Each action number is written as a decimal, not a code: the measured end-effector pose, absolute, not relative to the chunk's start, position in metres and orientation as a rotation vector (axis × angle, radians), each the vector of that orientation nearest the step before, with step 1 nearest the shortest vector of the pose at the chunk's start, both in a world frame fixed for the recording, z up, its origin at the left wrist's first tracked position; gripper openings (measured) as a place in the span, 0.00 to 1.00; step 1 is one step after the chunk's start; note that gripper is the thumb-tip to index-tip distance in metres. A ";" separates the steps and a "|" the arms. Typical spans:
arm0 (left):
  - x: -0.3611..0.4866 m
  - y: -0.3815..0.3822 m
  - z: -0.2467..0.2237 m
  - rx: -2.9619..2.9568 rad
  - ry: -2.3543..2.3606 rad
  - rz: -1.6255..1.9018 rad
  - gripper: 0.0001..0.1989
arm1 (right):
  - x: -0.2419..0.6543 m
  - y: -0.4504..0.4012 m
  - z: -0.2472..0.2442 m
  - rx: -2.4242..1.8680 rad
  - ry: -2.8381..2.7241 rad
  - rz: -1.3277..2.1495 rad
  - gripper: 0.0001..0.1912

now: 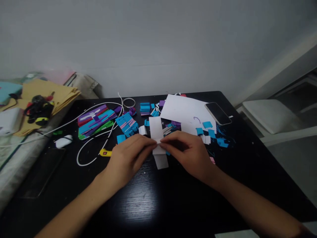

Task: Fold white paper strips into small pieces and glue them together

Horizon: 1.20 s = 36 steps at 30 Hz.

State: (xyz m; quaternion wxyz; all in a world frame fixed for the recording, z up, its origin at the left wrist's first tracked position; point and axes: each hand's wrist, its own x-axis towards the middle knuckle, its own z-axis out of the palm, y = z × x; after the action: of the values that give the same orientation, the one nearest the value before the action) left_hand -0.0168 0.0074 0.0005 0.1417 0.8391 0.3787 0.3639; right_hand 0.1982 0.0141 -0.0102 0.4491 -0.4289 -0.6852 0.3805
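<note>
Head: white strip (pixel 156 127) lengthwise toward wall (pixel 158 43)

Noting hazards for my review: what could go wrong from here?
The folded white paper strip, pinched by the left hand and right hand, could crease crookedly or tear. The yellow plastic tool beside the left hand might get knocked. The right hand could scatter the loose blue paper pieces near it.

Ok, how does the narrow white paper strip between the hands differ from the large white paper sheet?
The narrow white paper strip is pinched by the left hand and right hand; the large white paper sheet lies on the black table. The strip is creased across; the sheet looks flat. Both are white paper.
</note>
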 end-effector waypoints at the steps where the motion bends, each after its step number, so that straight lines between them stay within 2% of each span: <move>1: -0.017 0.008 0.000 2.435 1.090 1.035 0.07 | 0.198 0.014 -0.011 -1.059 -1.720 0.927 0.04; 7: -0.017 0.010 -0.001 2.477 1.124 0.853 0.07 | 0.198 0.013 -0.011 -1.001 -1.917 0.764 0.05; 13: -0.015 0.003 0.005 2.337 1.109 0.625 0.08 | 0.201 0.013 -0.005 -0.987 -2.088 0.887 0.05; 21: -0.025 0.009 0.018 2.217 1.100 0.704 0.05 | 0.213 0.021 0.014 -1.067 -2.017 0.935 0.06; 28: -0.021 0.006 0.012 2.158 1.058 0.716 0.04 | 0.206 0.018 0.006 -0.936 -1.978 0.955 0.01; 36: -0.020 0.005 0.013 2.227 1.034 0.678 0.03 | 0.206 0.012 0.004 -0.981 -2.083 0.984 0.04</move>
State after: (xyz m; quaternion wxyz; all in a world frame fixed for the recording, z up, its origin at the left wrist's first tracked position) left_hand -0.0196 0.0045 0.0129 0.2927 0.8361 0.3880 0.2545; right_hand 0.2063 0.0118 0.0044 0.3133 -0.3719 -0.7900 0.3732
